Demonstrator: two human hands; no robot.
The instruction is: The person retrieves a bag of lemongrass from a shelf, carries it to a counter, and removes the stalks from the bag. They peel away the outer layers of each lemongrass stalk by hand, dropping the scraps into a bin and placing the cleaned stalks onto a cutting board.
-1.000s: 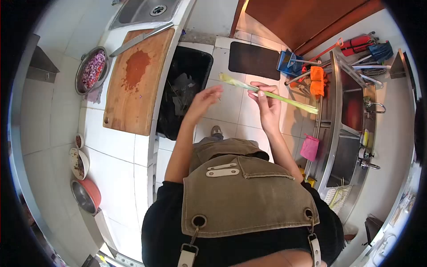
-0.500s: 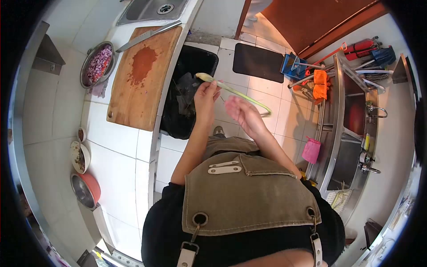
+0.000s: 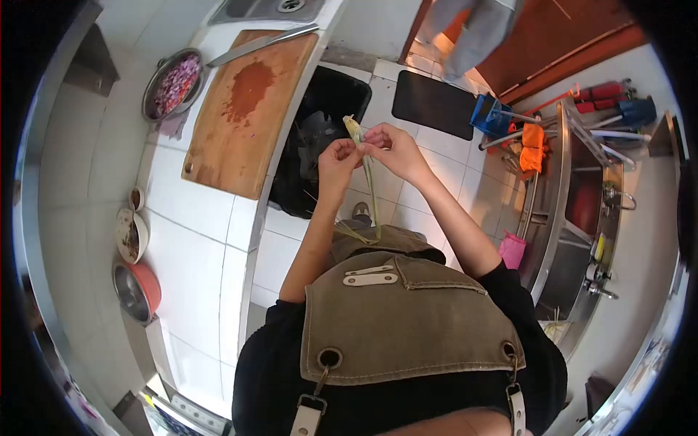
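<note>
A lemongrass stalk (image 3: 371,190) hangs in front of me, its pale thick end (image 3: 352,128) upward and its thin green leaves trailing down to my apron (image 3: 407,312). My left hand (image 3: 339,166) pinches it just below the thick end. My right hand (image 3: 396,150) is closed at the same spot, its thumb and fingertips touching the stalk against the left fingers. Both hands are above the floor, beside the black bin (image 3: 331,94), which has a dark plastic bag in it.
On the left counter (image 3: 193,214) lie a wet-stained cutting board (image 3: 233,152), a knife (image 3: 254,46), a bowl of chopped red onion (image 3: 174,83) and several other bowls. Steel sinks (image 3: 563,258) line the right side. Another person's legs (image 3: 476,36) show by the doorway.
My right hand has come in to the stalk and pinches it. The stalk has turned from slanting rightward to hanging down. A person's legs have come further into view at the doorway.
</note>
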